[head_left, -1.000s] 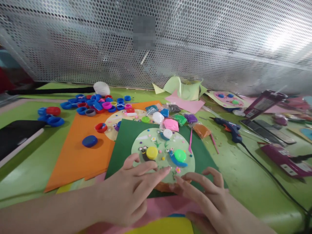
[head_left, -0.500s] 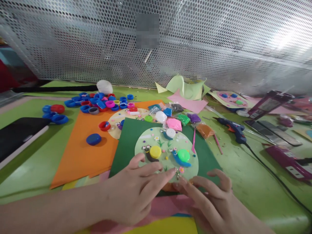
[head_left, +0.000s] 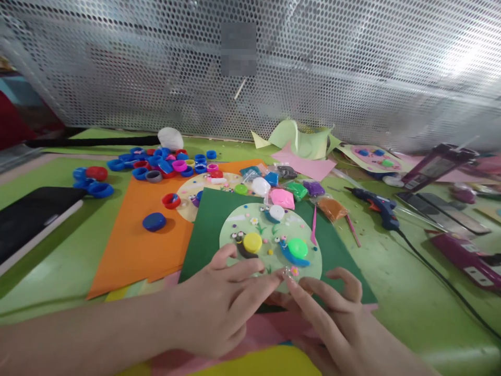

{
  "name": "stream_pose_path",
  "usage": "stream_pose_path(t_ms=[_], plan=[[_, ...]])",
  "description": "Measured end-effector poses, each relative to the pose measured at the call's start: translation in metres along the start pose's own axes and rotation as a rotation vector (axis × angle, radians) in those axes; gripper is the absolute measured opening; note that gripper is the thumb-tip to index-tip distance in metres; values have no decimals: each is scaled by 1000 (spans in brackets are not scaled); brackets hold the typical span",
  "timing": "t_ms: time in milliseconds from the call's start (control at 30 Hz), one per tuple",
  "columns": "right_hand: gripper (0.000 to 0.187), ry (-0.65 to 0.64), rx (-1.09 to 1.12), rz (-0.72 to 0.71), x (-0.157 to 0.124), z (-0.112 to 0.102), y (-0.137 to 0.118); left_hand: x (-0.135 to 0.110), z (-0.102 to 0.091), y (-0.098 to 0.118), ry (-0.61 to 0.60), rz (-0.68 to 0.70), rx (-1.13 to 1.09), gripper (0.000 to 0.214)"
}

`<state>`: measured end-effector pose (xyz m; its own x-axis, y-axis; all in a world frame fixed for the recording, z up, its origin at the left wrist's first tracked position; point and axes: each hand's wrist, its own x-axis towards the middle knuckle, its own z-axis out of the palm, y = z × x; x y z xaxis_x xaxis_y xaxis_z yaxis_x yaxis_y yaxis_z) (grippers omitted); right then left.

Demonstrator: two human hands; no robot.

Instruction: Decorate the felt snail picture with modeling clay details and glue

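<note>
A pale green paper disc (head_left: 231, 222) lies on dark green sheets, decorated with clay snails whose shells are bottle caps. One snail has a yellow cap (head_left: 252, 243), one a bright green cap (head_left: 298, 248), one a white cap (head_left: 277, 212). Over the disc's near edge my left hand (head_left: 225, 297) is open, its index finger stretched to the right. My right hand (head_left: 332, 313) comes from the other side with fingers apart. Both index fingertips meet beside a pink clay flower (head_left: 294, 271). Tiny shiny bits show there, too small to name. The thumbs are mostly hidden.
Loose bottle caps (head_left: 164, 163) and orange sheets (head_left: 156, 256) lie left. Bagged clay (head_left: 282, 198) sits behind the disc, with a pink clay tool (head_left: 314, 225) on it. A glue gun (head_left: 376, 206) with its cord lies right. A dark tablet-like object (head_left: 35, 219) is at far left.
My two index fingertips have moved slightly away from me and closer together on the disc. The whole view has shifted a little; the snails and caps stay in place.
</note>
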<state>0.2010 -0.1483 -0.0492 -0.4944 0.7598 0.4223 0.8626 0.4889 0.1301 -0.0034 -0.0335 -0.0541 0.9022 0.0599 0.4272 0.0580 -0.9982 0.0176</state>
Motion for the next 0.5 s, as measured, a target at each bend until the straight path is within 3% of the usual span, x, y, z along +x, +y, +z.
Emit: stream_pose_path(t_ms=[200,500], plan=[[26,48,-40,-2,-1,-4,0,-2,4,0,33,-2,-42,53],[35,27,-66,-12,-14,-5,6,-4,6,1,16,-19,-67,61]])
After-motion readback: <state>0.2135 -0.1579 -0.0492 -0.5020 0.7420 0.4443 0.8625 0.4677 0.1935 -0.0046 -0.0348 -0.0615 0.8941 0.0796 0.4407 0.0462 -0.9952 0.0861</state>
